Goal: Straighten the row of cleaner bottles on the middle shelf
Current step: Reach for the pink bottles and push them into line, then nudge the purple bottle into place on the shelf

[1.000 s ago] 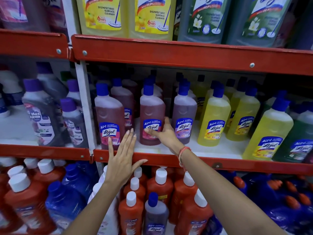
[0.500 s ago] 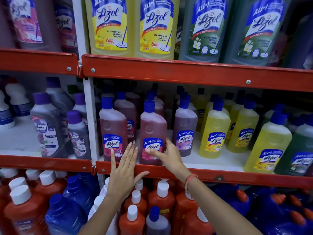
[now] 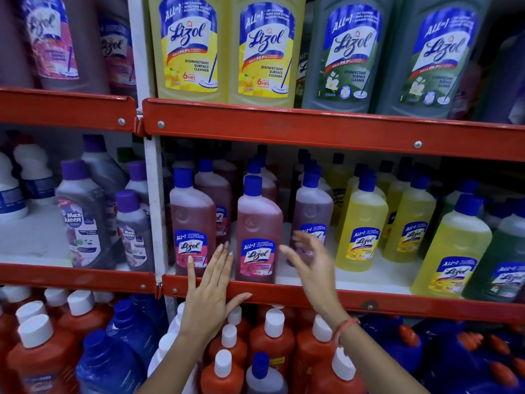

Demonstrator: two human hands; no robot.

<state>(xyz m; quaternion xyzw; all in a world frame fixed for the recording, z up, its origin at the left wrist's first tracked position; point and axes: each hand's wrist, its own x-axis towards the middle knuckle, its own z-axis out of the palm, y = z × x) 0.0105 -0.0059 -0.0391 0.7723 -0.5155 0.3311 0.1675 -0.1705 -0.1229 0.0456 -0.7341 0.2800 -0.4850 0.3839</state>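
Cleaner bottles with blue caps line the middle shelf behind its red front rail [image 3: 298,294]. A pink bottle [image 3: 191,220] stands at the left, and a second pink bottle [image 3: 259,231] stands at the very front edge. Behind my right hand is a purple bottle [image 3: 312,209], with yellow bottles [image 3: 360,226] to its right. My left hand [image 3: 211,291] lies flat and open against the rail, fingertips reaching the left pink bottle's label. My right hand [image 3: 308,260], blurred, hovers open between the front pink bottle and the purple one, holding nothing.
Large yellow and green cleaner bottles [image 3: 264,49] fill the top shelf. Orange bottles with white caps [image 3: 272,336] and blue jugs [image 3: 122,351] crowd the bottom shelf under my arms. A white upright post [image 3: 154,209] divides off grey purple-capped bottles [image 3: 82,217] at the left.
My right hand has come off the front pink bottle and moved right, fingers spread. The pink bottle now stands at the shelf's front edge. My view has tilted upward.
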